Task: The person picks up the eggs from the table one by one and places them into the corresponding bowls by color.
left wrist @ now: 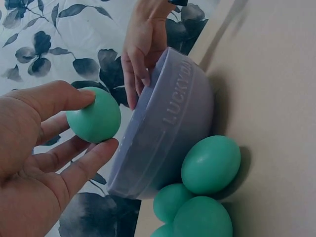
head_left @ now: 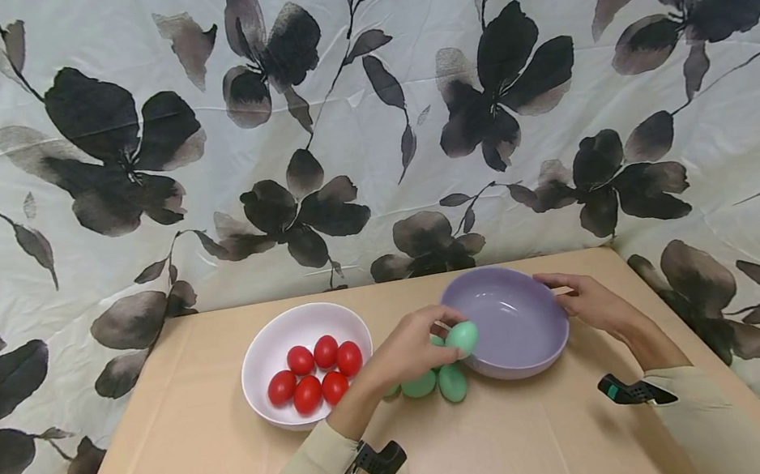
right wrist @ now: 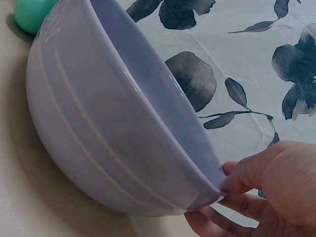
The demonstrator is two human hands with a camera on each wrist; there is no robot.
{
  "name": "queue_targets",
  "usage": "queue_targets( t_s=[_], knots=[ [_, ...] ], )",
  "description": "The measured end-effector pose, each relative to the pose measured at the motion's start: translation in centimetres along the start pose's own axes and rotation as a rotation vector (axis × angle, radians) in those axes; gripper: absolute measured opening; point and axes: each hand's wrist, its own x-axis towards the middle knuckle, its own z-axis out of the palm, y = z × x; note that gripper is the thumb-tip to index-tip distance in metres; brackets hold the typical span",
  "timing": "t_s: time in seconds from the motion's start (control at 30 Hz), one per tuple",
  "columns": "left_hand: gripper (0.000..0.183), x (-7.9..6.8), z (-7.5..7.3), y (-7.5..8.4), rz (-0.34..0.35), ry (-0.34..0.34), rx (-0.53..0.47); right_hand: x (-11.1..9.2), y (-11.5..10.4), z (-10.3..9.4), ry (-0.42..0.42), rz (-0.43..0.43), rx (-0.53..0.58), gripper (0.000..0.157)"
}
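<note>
My left hand point(head_left: 414, 344) pinches a green egg point(left wrist: 95, 116) between thumb and fingers, at the left rim of the purple bowl point(head_left: 505, 333). The bowl's inside shows bare in the head view. On its far right side my right hand point(head_left: 592, 303) grips the rim, with the thumb over the edge and the fingers on the outer wall. Several more green eggs point(left wrist: 211, 165) lie on the table against the bowl's left side, partly hidden by my left hand in the head view.
A white bowl point(head_left: 256, 341) with several red eggs point(head_left: 308, 395) stands left of my left forearm. The tan table point(head_left: 486, 450) ends at a floral cloth point(head_left: 406, 118) hanging behind it. Both wrists wear dark bands.
</note>
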Motion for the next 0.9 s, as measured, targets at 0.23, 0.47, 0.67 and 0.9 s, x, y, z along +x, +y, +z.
queue_targets(
  t_s=[0.23, 0.47, 0.67, 0.9],
  knots=[
    [0.040, 1.6, 0.0, -0.3, 0.045, -0.026, 0.039, 0.1, -0.3, 0.2, 0.009, 0.007, -0.006, 0.051],
    [0.040, 3.3, 0.3, -0.6, 0.096, -0.043, 0.037, 0.2, -0.4, 0.2, 0.009, 0.012, -0.001, 0.052],
    [0.040, 4.6, 0.6, -0.9, 0.117, -0.053, 0.045, 0.6, -0.1, 0.0, 0.011, 0.010, -0.004, 0.052],
    [0.041, 5.9, 0.9, -1.4, 0.110, -0.070, 0.065, 0.9, 0.0, -0.2, 0.007, 0.002, -0.009, 0.052]
  ],
)
